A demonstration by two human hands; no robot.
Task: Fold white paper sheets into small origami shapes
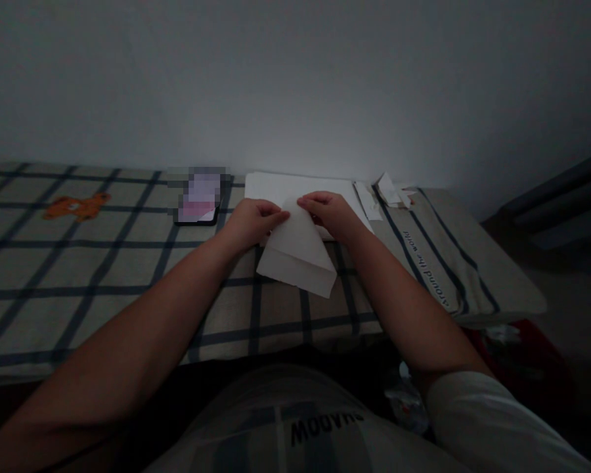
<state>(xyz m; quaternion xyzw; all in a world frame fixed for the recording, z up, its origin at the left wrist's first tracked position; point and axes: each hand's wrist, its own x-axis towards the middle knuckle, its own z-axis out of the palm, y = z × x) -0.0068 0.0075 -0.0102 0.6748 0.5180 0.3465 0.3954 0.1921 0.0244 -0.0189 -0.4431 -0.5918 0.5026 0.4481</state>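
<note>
A folded sheet of white paper (300, 253) is held up over the front of the table, narrow at the top and wider toward me, with a crease across its lower part. My left hand (253, 223) pinches its upper left edge between thumb and fingers. On the opposite side my right hand (329, 213) grips the upper right edge near the tip. Behind both hands lies a stack of white paper sheets (295, 184), partly covered by the held piece and my hands.
A checked cloth (138, 263) covers the table, which meets a wall at the back. Left of the paper stack lies a phone (199, 197), and farther left an orange bear-shaped piece (76, 206). Paper scraps (391, 192) lie on the right. A red container (526, 355) stands below the right edge.
</note>
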